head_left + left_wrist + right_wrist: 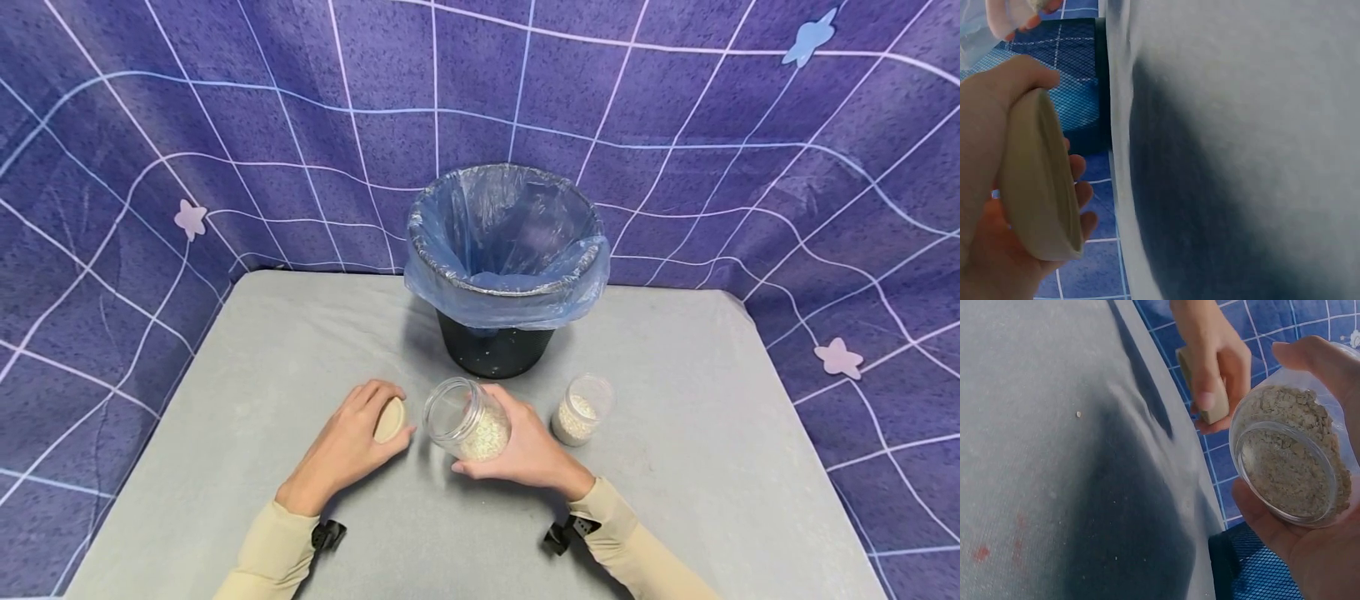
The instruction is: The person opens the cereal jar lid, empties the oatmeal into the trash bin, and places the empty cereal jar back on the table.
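My left hand (pixel 348 437) grips a round beige lid (pixel 389 421) by its rim, thumb on one side and fingers on the other. In the left wrist view that lid (pixel 1032 181) stands on edge within the grasp. To its right, my right hand (pixel 528 446) holds a clear jar (pixel 486 429) tilted, its uncovered mouth toward the left hand. Pale flakes like rolled oats (pixel 1294 465) lie along its lower side and base. A second clear jar (pixel 582 408), partly filled with similar flakes, stands on the table just right of the right hand.
Behind the hands stands a dark bin (pixel 495 346) lined with a blue plastic bag (pixel 510 304). A grey cloth covers the table (pixel 675 517). Purple gridded curtains (pixel 300 125) with star shapes enclose the back and sides. A few crumbs (pixel 1078 414) dot the cloth.
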Action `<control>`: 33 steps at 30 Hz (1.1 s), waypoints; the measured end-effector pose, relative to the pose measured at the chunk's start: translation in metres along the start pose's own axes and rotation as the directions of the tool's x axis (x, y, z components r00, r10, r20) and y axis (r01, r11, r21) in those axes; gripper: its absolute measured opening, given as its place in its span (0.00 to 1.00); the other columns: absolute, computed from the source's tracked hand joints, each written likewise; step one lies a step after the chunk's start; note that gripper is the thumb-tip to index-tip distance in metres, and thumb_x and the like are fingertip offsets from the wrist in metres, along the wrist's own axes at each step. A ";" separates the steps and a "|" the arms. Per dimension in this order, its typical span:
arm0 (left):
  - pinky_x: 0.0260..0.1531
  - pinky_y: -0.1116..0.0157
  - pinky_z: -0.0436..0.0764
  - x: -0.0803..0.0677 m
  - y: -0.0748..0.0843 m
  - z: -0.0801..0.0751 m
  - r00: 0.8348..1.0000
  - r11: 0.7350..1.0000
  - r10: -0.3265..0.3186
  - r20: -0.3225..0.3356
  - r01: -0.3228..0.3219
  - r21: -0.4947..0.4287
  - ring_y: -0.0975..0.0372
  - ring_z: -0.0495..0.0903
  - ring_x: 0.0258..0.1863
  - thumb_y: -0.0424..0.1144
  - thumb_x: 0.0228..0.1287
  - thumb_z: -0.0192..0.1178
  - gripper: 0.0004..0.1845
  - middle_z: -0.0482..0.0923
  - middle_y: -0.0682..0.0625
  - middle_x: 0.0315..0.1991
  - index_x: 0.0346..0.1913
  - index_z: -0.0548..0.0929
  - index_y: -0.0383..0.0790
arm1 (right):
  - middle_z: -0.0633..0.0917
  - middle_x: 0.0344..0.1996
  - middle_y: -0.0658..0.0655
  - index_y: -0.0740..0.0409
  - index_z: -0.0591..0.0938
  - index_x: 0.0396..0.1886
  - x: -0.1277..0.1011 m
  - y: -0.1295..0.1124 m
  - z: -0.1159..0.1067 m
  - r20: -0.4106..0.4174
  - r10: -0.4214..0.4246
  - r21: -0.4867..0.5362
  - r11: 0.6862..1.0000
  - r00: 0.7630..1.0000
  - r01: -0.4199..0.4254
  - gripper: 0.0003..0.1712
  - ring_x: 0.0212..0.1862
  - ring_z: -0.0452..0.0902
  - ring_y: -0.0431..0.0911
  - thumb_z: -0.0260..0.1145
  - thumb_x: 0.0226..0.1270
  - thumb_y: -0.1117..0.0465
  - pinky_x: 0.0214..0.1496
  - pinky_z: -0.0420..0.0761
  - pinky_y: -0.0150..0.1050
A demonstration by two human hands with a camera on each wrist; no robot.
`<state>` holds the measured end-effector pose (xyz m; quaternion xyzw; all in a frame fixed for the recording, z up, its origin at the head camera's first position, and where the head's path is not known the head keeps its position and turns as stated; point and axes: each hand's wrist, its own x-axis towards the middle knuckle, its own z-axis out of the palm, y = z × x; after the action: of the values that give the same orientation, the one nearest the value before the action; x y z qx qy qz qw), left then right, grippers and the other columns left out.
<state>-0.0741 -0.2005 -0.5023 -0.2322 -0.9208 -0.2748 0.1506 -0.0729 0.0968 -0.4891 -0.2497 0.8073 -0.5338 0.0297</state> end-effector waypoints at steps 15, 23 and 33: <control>0.55 0.49 0.78 -0.011 -0.006 0.007 0.985 0.995 -0.091 0.144 0.094 -0.017 0.50 0.74 0.57 0.48 0.59 0.81 0.25 0.73 0.48 0.54 0.54 0.82 0.43 | 0.88 0.58 0.52 0.38 0.77 0.69 0.000 0.000 -0.002 0.002 0.011 -0.015 1.000 1.000 -0.011 0.51 0.57 0.83 0.41 0.91 0.43 0.44 0.64 0.82 0.46; 0.57 0.48 0.76 -0.015 -0.010 0.010 0.977 0.992 -0.110 0.183 0.119 -0.042 0.49 0.72 0.57 0.45 0.61 0.80 0.25 0.72 0.47 0.55 0.55 0.80 0.42 | 0.88 0.58 0.50 0.37 0.77 0.69 0.002 -0.001 -0.001 0.007 0.019 -0.027 0.999 1.000 -0.018 0.52 0.57 0.83 0.40 0.91 0.42 0.43 0.63 0.82 0.45; 0.59 0.43 0.73 -0.017 -0.006 0.008 0.969 0.997 -0.067 0.239 0.072 -0.013 0.45 0.71 0.57 0.48 0.67 0.76 0.26 0.70 0.44 0.57 0.59 0.77 0.39 | 0.87 0.56 0.44 0.35 0.77 0.69 0.002 -0.002 0.000 0.008 0.008 -0.021 1.000 1.000 -0.008 0.52 0.56 0.83 0.40 0.92 0.41 0.43 0.63 0.83 0.48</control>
<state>-0.0635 -0.2062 -0.5177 -0.2328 -0.9367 -0.2599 0.0269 -0.0743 0.0950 -0.4869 -0.2490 0.8136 -0.5244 0.0326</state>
